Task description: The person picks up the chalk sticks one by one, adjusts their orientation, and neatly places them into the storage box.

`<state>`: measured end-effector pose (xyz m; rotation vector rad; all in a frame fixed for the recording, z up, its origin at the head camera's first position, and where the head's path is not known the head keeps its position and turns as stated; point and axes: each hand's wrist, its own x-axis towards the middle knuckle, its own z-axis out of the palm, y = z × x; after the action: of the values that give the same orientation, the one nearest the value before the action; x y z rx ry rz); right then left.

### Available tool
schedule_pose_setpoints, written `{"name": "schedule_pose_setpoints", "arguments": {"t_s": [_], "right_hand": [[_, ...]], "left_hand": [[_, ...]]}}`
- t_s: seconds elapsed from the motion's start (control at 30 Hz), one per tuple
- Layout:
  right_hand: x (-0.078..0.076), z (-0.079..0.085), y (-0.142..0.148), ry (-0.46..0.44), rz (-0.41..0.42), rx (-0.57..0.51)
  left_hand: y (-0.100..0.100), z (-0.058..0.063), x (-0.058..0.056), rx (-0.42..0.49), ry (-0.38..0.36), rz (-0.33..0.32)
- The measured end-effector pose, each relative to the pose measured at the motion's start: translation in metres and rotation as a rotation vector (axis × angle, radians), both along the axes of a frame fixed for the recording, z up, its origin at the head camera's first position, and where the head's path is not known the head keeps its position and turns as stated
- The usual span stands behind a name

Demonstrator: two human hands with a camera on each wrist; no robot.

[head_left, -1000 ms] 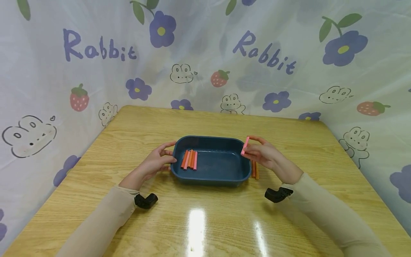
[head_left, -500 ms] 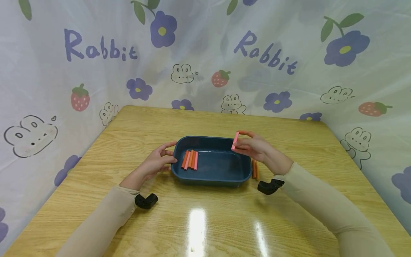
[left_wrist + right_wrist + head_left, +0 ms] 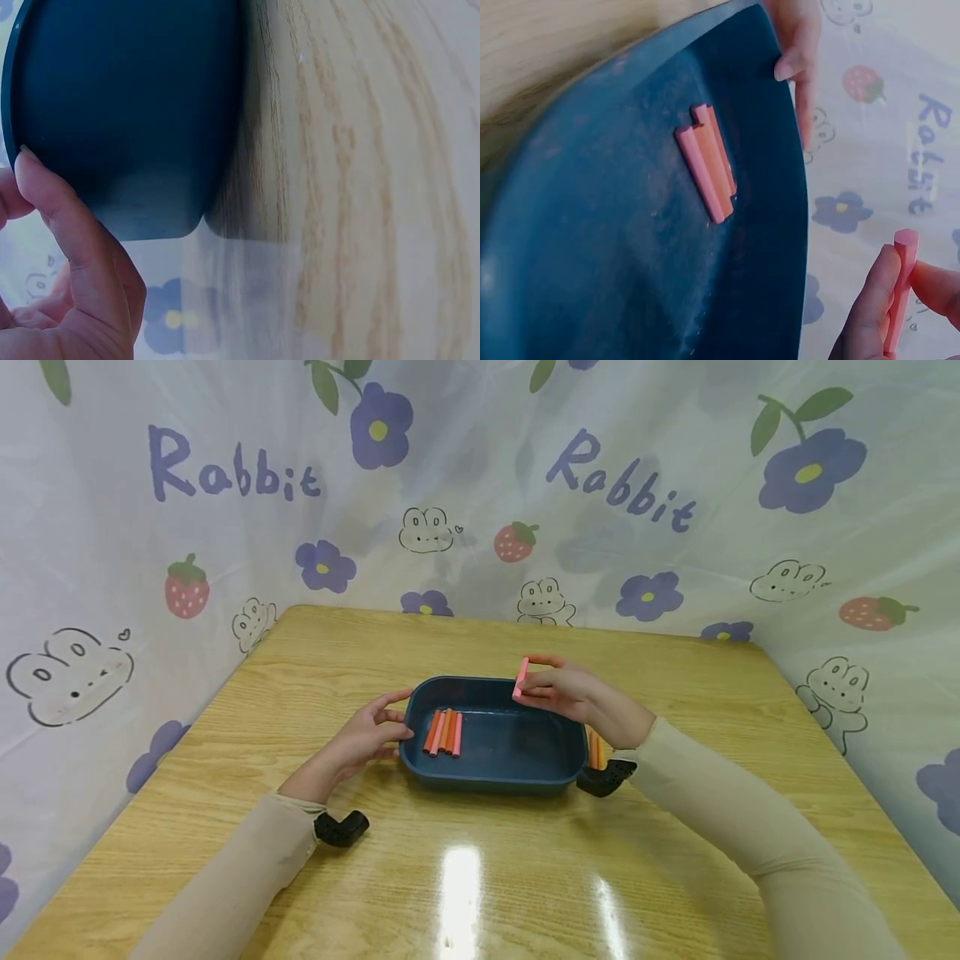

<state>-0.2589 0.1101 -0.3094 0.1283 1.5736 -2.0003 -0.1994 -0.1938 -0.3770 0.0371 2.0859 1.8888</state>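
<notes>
My right hand [image 3: 566, 689] pinches a slim pink six-sided stick [image 3: 521, 679] over the far right part of a dark blue tub [image 3: 495, 787]. The right wrist view shows this pink stick [image 3: 901, 289] between thumb and fingers, its flat end up. My left hand [image 3: 371, 731] holds the tub's left end, thumb at the rim and the other fingers against the outside; the left wrist view shows this hand [image 3: 82, 270] at the tub wall [image 3: 135, 112]. Inside the tub, at its left, several orange and pink sticks [image 3: 443, 732] lie side by side.
More orange sticks [image 3: 596, 750] lie on the wooden table [image 3: 360, 902] just right of the tub, partly behind the right wrist's black camera mount [image 3: 606, 777]. Another black mount [image 3: 342, 829] sits on the left wrist. A printed cloth [image 3: 480, 468] stands behind the table.
My right hand has moved left and a little away from me with the pink stick, from the tub's right end to over its far right part. The left hand and tub stay put.
</notes>
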Motion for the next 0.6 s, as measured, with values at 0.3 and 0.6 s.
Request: {"name": "schedule_pose_setpoints", "arguments": {"t_s": [0.3, 0.6], "right_hand": [[-0.007, -0.003, -0.023, -0.030, -0.008, -0.014], [-0.018, -0.008, -0.042, -0.052, 0.009, -0.001]], "left_hand": [[0.000, 0.000, 0.000, -0.001, 0.003, 0.002], [0.000, -0.001, -0.001, -0.003, 0.006, 0.002]]}}
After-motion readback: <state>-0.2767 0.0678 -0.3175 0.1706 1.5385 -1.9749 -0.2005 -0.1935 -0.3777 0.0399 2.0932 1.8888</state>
